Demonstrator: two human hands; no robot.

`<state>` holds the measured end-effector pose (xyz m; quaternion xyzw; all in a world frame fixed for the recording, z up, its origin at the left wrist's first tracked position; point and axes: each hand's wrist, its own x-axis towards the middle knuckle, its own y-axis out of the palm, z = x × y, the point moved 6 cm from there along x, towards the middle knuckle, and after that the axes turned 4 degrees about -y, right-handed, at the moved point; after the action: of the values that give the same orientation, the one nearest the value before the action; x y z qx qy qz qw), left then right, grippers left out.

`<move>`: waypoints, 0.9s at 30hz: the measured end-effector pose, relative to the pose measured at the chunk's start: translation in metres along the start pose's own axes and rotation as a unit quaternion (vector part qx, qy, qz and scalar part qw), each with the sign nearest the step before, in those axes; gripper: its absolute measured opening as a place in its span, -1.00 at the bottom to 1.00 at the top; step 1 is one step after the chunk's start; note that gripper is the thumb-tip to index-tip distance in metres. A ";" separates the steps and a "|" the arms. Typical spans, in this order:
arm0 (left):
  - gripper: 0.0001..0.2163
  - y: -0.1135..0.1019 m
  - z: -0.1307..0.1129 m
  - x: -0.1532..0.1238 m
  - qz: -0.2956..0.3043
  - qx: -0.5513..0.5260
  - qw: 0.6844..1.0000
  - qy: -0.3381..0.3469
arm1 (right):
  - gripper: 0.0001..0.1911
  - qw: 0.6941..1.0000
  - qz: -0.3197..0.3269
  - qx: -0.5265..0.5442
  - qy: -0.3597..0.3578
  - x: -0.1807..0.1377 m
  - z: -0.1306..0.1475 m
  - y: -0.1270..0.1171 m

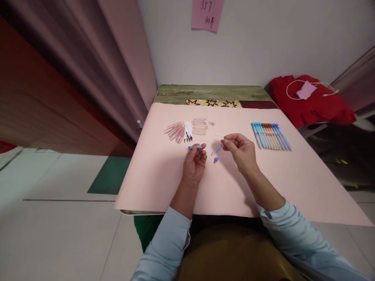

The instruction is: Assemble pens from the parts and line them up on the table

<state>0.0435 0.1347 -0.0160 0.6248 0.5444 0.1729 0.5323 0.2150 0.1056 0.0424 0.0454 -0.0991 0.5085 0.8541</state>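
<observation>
My left hand (195,162) is closed around a short blue pen part (195,147), held level above the pink table cover (164,175). My right hand (238,148) pinches a thin white refill (219,135) that points up and to the left. Between my hands lie a pale blue pen piece (216,150) and a small blue cap (216,160) on the cover. Both hands hover near the middle of the table.
A fan of pinkish pen parts (175,132), white refills with black tips (188,131) and clear barrels (199,126) lie at the back left. A row of finished blue and orange pens (271,136) lies at the right. A red cloth (310,99) sits off the table's right corner.
</observation>
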 end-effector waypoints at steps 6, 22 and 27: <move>-0.87 -0.001 0.002 0.002 0.008 0.008 1.000 0.004 | -0.75 0.986 0.004 -0.165 -0.005 0.008 -0.013 -0.015; -0.87 0.005 0.012 0.001 0.063 0.051 0.997 -0.016 | -0.82 0.994 0.071 -0.051 -0.066 -0.025 0.014 0.031; -0.81 0.002 0.013 0.002 0.058 0.061 0.996 -0.019 | -0.85 0.989 0.084 -0.090 -0.078 -0.025 0.019 0.031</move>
<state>0.0551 0.1307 -0.0201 0.6896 0.5065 0.1577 0.4929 0.1738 0.0951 0.0550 -0.0004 -0.2138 0.5621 0.7989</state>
